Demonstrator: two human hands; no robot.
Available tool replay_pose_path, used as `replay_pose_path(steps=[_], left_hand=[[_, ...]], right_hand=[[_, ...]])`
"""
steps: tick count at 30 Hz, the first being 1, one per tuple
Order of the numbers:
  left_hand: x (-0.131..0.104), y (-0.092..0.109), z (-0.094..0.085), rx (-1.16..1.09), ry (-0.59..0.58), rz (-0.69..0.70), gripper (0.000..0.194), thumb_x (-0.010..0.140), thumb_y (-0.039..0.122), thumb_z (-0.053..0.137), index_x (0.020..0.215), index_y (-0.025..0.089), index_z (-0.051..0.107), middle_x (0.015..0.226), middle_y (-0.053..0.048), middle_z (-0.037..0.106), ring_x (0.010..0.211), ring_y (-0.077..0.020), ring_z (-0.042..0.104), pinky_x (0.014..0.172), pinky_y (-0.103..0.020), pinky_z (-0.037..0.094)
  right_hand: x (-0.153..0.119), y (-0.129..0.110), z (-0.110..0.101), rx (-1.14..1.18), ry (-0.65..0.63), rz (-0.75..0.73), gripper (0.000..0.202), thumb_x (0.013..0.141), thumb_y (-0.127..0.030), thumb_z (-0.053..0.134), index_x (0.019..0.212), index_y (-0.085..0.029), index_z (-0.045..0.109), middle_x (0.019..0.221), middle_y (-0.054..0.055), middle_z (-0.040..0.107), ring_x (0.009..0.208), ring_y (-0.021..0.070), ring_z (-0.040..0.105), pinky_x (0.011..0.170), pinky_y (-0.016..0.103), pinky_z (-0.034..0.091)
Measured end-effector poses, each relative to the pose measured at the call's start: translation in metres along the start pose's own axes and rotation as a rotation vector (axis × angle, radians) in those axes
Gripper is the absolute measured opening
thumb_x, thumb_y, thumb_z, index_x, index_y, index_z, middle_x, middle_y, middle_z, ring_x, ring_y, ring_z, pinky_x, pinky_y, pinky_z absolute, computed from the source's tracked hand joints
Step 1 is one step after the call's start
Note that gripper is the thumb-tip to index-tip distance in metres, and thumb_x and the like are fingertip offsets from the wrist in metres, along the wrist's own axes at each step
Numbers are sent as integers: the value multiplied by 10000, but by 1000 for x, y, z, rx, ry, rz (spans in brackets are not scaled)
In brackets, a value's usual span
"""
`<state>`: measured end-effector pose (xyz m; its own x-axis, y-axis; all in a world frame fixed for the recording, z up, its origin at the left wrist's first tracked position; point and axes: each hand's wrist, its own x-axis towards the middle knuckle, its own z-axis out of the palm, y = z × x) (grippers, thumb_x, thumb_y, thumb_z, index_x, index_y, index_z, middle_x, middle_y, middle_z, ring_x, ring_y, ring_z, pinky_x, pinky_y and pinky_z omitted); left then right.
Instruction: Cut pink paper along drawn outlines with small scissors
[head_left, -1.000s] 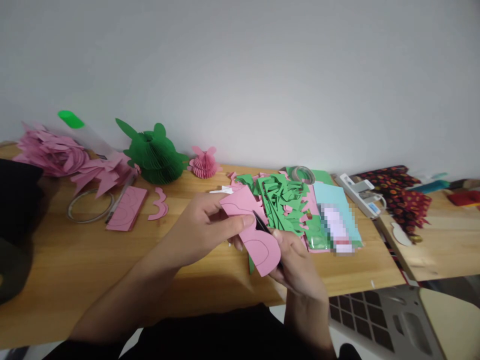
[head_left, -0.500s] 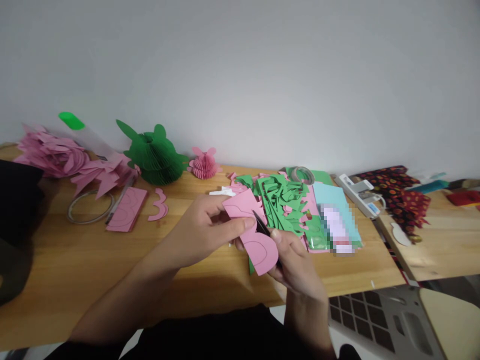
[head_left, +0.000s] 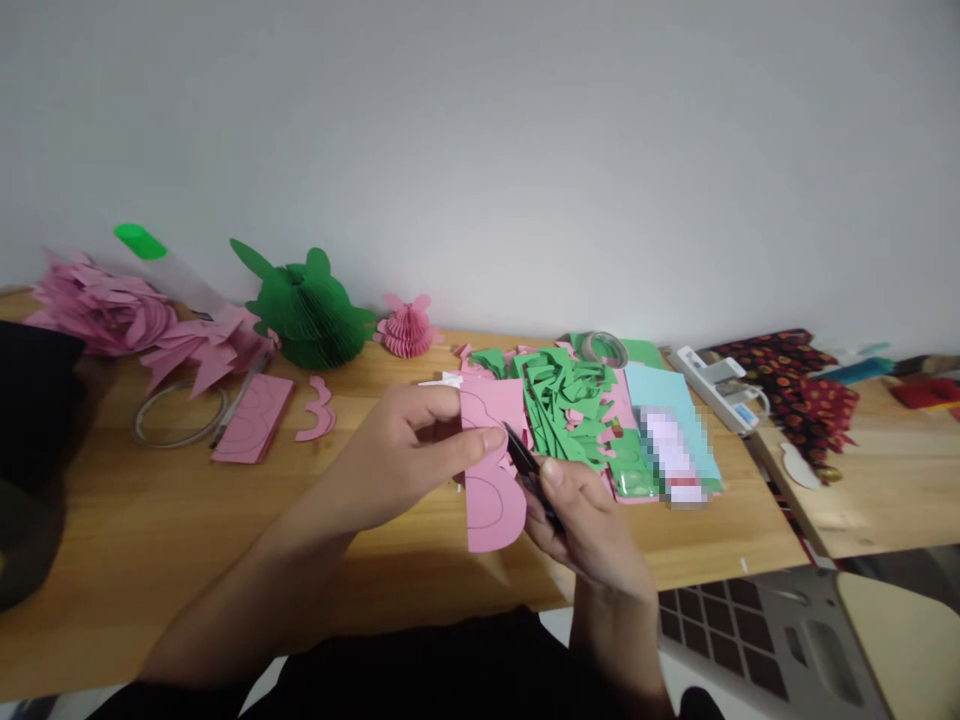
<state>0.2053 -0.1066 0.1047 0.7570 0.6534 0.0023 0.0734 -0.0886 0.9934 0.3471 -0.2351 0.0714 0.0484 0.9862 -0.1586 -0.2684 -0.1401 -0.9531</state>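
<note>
Between thumb and fingers, my left hand [head_left: 420, 450] grips a pink paper piece [head_left: 495, 505] marked with curved lines; its lower right edge is rounded. Black scissors [head_left: 529, 470] are in my right hand [head_left: 589, 520], their blades touching the right side of the pink paper. Whether the blades are parted is hard to tell. Left of my hands, a pink rectangular stack [head_left: 255, 418] with drawn curves lies on the table, beside a small wavy pink cutout [head_left: 319, 410]. Green scraps [head_left: 562, 400] are heaped behind my right hand.
A green honeycomb paper figure [head_left: 311, 310] and a smaller pink one [head_left: 409, 325] stand by the wall. Pink paper [head_left: 105, 305] and a tape ring [head_left: 180, 413] are at left. Farther right are a light-blue sheet [head_left: 664, 390], a power strip [head_left: 720, 390] and patterned fabric [head_left: 799, 375].
The pink paper has turned upright, its lower end swinging left. The scissors now show more clearly at its right edge. Both hands have stayed nearly in place.
</note>
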Motion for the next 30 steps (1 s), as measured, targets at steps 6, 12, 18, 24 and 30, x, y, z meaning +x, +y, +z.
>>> replay_pose_path(steps=[6,12,18,24,30], left_hand=[[2,0,-3,39,-82,-44,244,763,324,623,579,163,618,554,7,585,526,-112,510,470,-206,391],[2,4,-4,55,-120,-40,248,758,326,599,570,163,602,527,15,562,503,-105,490,457,-203,375],[2,4,-4,58,-130,-35,238,756,316,595,574,162,587,533,18,540,507,-102,466,454,-204,359],[2,3,-6,47,-167,-32,248,765,321,584,573,164,570,529,31,482,514,-96,422,457,-201,328],[2,3,-5,20,-186,-40,245,759,308,592,564,164,555,528,37,434,518,-91,379,453,-208,281]], right_hand=[[0,-2,-2,-16,-17,-6,509,926,-593,477,598,-211,407,414,-117,252,317,31,145,311,198,81],[-1,-4,-4,-44,-30,23,517,926,-609,462,604,-206,426,418,-121,241,318,31,137,312,200,81],[-2,-7,-4,-64,-43,-1,507,934,-593,461,605,-209,425,408,-118,247,323,38,157,323,203,93],[-5,-3,-9,-105,-58,-5,496,964,-554,425,609,-209,420,441,-103,282,344,43,170,328,206,106],[-6,-4,-9,-123,-63,-8,490,961,-551,436,607,-214,407,429,-109,262,345,42,177,328,207,105]])
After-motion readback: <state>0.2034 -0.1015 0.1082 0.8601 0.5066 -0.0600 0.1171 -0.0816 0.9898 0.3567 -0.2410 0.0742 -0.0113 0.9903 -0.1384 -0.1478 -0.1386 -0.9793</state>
